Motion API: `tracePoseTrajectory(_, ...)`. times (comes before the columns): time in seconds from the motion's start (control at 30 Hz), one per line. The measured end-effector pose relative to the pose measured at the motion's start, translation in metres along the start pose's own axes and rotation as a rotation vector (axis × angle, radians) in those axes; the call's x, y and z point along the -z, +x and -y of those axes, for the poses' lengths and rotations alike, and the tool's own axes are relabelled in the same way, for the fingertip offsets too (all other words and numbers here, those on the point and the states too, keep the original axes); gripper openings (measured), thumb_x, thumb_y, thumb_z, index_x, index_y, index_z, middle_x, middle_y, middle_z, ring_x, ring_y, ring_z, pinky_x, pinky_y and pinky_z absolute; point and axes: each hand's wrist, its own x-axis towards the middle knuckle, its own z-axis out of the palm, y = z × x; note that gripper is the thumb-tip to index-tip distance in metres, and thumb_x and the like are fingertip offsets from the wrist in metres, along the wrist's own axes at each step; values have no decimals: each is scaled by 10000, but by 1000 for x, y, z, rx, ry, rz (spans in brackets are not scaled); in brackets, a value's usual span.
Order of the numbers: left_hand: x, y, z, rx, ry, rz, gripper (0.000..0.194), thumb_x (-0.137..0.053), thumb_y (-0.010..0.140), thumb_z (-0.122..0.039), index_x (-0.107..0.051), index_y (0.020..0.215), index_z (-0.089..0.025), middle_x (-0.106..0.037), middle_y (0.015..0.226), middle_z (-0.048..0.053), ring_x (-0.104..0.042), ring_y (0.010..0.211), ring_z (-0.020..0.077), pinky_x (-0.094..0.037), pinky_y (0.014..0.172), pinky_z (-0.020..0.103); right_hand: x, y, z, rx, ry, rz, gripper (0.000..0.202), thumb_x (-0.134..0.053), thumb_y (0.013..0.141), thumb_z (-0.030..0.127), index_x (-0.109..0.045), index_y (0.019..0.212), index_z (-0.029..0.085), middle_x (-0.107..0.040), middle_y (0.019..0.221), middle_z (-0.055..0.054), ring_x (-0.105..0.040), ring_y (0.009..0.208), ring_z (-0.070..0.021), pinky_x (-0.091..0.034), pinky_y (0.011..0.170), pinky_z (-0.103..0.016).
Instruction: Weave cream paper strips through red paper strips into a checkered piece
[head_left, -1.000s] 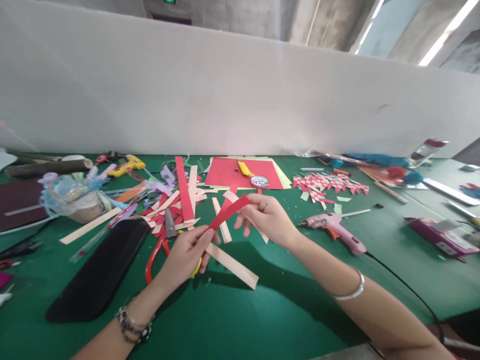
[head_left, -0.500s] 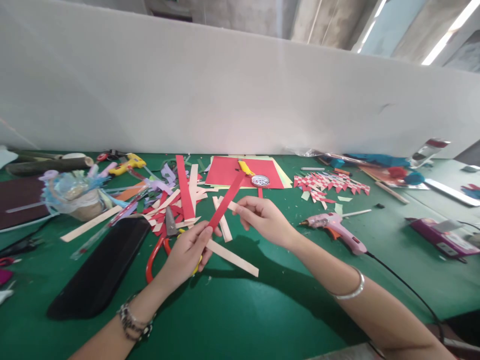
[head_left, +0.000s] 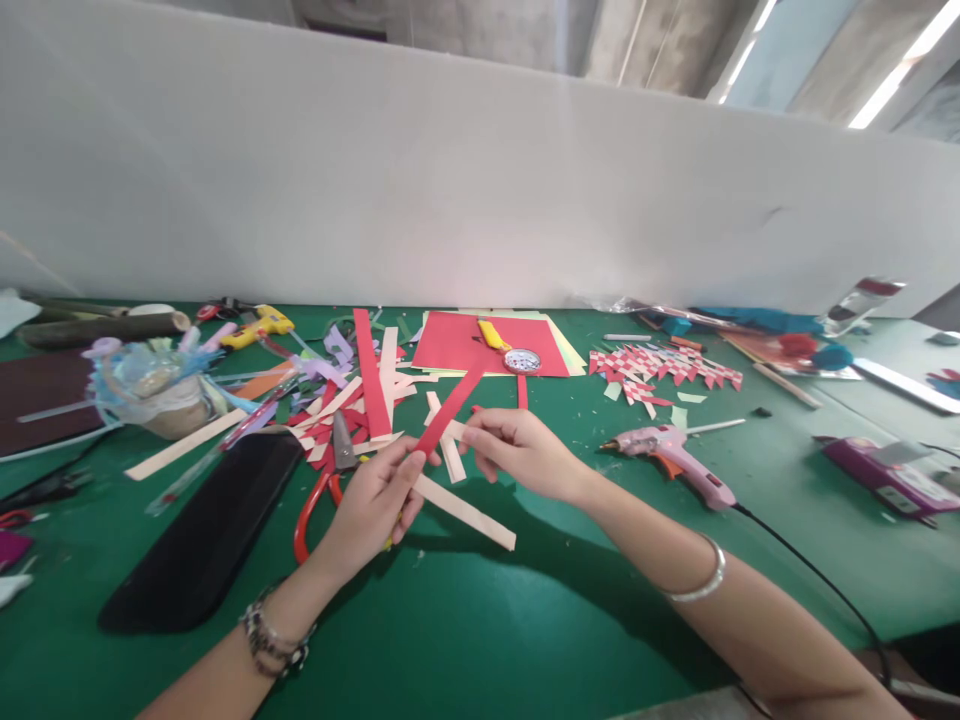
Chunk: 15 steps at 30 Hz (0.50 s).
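Pinching a red strip and a pale strip in the left hand, up over the green table, probably to stop the crossing from slipping. With the right hand, gripping a pale paper bit right by the red strip, maybe for steering. Looking pretty flat and straight on the red, plain on the pale, jutting lower right.

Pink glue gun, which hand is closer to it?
Right. The right hand is to the left of the pink glue gun; the left hand is farther left, holding a red strip.
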Motion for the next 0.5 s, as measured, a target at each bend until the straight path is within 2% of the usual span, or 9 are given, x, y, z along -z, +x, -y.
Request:
tracePoseTrajectory(0.3,-2,2,-8,-57,14,-25,401,-533,816,-549,-431,957,-189,-424,404,-138,-354,298,51,-272,322,143,-3,-1,-2,-3,-55,79,223,-438,914,284,-545,753,172,-492,511,63,-413,465,-64,-342,532,-204)
tracePoseTrajectory(0.5,-1,-1,-9,-41,56,29,448,-520,836,-513,-403,1092,-164,-447,407,-130,-386,320,70,-300,358,162,-3,0,-3,19,12,129,241,-432,922,322,-551,779,170,-479,530,60,-430,488,-69,-343,515,-199)
